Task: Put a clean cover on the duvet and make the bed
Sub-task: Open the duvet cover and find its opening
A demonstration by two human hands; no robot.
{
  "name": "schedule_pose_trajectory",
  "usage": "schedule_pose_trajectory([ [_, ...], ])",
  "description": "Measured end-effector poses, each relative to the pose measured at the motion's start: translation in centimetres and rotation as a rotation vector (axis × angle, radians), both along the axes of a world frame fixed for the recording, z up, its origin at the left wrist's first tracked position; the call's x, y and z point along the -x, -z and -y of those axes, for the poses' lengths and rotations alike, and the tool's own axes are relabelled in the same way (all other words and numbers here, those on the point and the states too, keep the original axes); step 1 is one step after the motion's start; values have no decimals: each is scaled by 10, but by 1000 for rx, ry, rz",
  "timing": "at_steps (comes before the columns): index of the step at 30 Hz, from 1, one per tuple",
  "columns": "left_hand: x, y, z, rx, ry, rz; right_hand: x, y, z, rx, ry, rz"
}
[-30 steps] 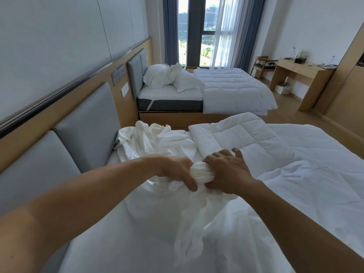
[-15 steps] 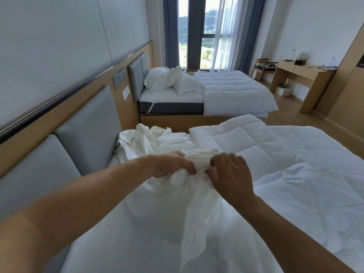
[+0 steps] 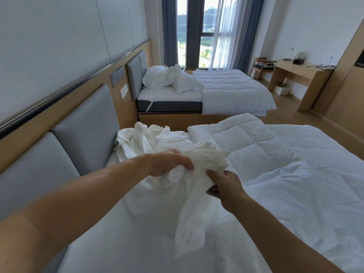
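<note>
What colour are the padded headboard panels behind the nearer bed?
The headboard panels are grey, seen best in the head view.

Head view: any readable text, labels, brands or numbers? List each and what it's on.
None legible in this view.
Grey rectangular wall plate: markings, if any, blurred.
White switch plate below it: blank as far as shows.
Small items on the light wooden desk: too small to read.
White box on the floor: no readable print.
White crumpled duvet cover: no tag or print shows.

Left hand (image 3: 167,164) grips cover (image 3: 206,157); right hand (image 3: 226,186) pinches.
</note>
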State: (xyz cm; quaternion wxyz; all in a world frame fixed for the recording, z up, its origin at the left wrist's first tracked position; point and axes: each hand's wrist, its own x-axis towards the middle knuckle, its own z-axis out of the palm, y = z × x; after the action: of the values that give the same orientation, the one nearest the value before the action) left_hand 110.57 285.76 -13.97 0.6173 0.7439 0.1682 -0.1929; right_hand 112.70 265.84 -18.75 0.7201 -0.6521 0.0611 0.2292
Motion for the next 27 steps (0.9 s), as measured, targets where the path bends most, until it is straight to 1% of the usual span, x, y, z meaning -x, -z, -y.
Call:
schedule_pose_trajectory([
  [3,3,2,-1,-36,50,-34,-10,-15,8,-34,96,96],
  [7,8,3,8,-51,231,-90,-16,-31,11,175,161,346],
  [9,10,2,16,-70,302,-123,-17,-30,9,237,200,406],
  [11,10,2,21,-73,298,-124,-17,-28,8,204,208,375],
  [16,5,12,17,43,98,-42,-4,-15,19,28,45,286],
  [19,2,15,20,50,32,-12,10,0,24,-50,33,290],
  [23,0,11,29,9,-8,12,18,14,22,63,-34,300],
  [25,1,9,33,13,44,3,14,11,24,121,3,350],
  [27,5,7,37,7,155,-28,7,5,26,148,78,387],
])
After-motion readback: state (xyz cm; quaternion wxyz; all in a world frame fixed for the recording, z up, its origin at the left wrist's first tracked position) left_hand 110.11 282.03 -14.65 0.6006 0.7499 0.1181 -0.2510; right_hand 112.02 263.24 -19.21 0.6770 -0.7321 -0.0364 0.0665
